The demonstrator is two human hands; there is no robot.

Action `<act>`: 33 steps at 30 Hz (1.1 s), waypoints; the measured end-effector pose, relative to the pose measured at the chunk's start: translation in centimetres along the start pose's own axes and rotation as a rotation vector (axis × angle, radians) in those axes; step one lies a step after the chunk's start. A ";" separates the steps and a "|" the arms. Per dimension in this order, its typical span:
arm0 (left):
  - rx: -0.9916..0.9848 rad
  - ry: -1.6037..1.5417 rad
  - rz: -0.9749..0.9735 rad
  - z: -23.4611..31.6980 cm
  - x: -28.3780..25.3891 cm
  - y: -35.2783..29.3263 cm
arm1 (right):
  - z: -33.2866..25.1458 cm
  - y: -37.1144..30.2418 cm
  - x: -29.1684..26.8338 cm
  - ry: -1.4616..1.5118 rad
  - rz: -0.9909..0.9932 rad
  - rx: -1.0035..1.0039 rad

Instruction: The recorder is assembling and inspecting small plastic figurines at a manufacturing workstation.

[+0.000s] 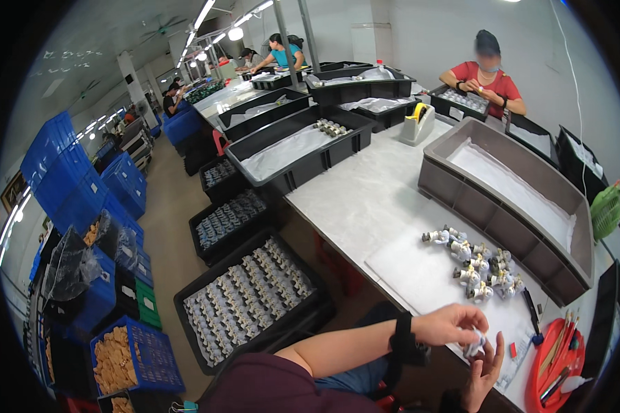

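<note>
Over the near edge of the table, my left hand point(448, 325) is closed in a pinch on a small white-and-grey figurine point(473, 343). My right hand point(484, 380) is just below and to the right, its fingers apart and raised beside the figurine. I cannot tell whether its fingertips touch it. Beyond my hands, a loose cluster of similar figurines point(477, 265) with yellowish details lies on a white sheet point(403, 265). A dark-handled tool point(532, 310) lies right of the cluster.
A red tray point(577, 358) with brushes and tools stands at right. Behind the cluster is a grey-brown lined bin point(506, 213). A tape dispenser point(417, 125) and black bins point(303, 168) stand farther back. A black tray of figurines point(244, 303) sits lower left. A co-worker point(488, 76) sits across.
</note>
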State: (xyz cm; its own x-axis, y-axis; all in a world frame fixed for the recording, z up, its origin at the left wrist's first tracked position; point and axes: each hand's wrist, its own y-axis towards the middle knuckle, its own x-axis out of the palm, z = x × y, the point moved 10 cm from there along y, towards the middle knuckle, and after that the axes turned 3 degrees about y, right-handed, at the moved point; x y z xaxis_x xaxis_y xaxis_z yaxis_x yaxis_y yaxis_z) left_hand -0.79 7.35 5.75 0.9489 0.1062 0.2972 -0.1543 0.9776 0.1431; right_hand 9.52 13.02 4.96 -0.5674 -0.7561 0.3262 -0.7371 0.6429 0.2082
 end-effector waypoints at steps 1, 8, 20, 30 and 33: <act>-0.024 -0.088 -0.023 -0.9 1.2 0.1 | 0.7 -0.9 -1.4 -0.162 0.038 0.026; -0.112 -0.193 0.064 -4.0 2.3 1.7 | -1.3 -3.5 -5.0 -0.295 0.444 0.004; -0.174 -0.237 0.118 -5.9 3.1 2.3 | -0.2 -4.7 -5.8 0.097 0.323 0.108; -0.195 -0.170 0.133 -6.2 3.6 1.6 | -0.3 -5.6 -5.9 0.016 0.369 0.029; -0.179 -0.063 0.141 -5.7 3.5 1.6 | -2.2 -5.7 -5.3 -0.191 0.345 -0.148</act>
State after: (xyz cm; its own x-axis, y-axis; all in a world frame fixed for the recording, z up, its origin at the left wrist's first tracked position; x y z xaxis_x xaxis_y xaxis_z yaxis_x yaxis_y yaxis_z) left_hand 3.82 10.30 1.61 0.9014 0.2379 0.3617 -0.2274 0.9711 -0.0720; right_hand 17.52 13.63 4.03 -0.8400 -0.4934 0.2258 -0.4391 0.8625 0.2514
